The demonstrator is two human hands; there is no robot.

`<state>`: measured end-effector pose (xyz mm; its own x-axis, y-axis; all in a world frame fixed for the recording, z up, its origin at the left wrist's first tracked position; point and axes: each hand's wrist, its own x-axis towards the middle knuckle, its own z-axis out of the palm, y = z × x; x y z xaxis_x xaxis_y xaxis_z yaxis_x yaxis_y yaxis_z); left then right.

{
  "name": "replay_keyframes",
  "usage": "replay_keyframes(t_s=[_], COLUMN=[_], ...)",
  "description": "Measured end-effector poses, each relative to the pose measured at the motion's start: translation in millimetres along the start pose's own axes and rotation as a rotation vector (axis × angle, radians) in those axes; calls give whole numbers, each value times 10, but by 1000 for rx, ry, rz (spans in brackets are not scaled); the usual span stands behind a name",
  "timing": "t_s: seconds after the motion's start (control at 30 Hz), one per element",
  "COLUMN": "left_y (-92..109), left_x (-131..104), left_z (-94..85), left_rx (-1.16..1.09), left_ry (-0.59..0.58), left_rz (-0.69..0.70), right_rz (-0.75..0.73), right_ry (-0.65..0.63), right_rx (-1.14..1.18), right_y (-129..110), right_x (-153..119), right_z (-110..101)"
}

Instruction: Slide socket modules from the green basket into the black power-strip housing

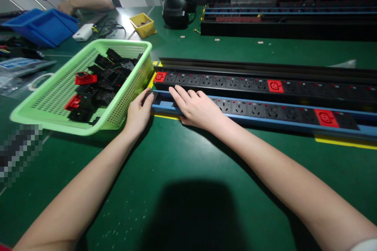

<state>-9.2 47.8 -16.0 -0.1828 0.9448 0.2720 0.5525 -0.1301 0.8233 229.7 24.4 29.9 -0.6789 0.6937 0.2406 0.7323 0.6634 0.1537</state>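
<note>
A long blue-railed power strip (pixel 255 120) lies across the green table, with black sockets and one red socket (pixel 326 118) set in it. My left hand (pixel 139 111) is closed at its left end, thumb and fingers against a black piece (pixel 159 97) there. Over the strip's socket row rests my right hand (pixel 198 108), palm down, fingers stretched toward the left end and hiding the sockets beneath. Between the hands, part of the blue channel shows without sockets. Directly behind lies a second, black power strip (pixel 232 83) with black and red sockets.
A light green basket (pixel 123 113) of loose black and red socket pieces stands left of the strips. Farther back are blue bins (pixel 54 27), a small yellow bin (pixel 143 25), a black device (pixel 176 12) and more strips (pixel 282 29). Another person's arm (pixel 91 3) shows at upper left.
</note>
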Motion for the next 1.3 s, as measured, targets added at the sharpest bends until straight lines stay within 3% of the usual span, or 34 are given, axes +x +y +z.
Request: replay_keyframes(t_s=[0.57, 0.8, 1.07, 1.23, 1.3], left_y=[-82, 69, -23, 59, 111], left_x=[33, -40, -33, -15, -21], left_z=[-25, 18, 70, 37, 26], left_rx=[-27, 27, 113, 43, 3], left_ry=[-28, -86, 42, -174, -205], left_rz=[4, 46, 38, 90, 104], right_rz=[12, 133, 138, 137, 138], right_ry=[-47, -105, -128, -141, -141], right_rx=[26, 93, 95, 92, 87], right_y=[0, 9, 15, 10, 8], right_x=[-1, 13, 19, 24, 24], right_z=[-37, -74, -100, -104, -102])
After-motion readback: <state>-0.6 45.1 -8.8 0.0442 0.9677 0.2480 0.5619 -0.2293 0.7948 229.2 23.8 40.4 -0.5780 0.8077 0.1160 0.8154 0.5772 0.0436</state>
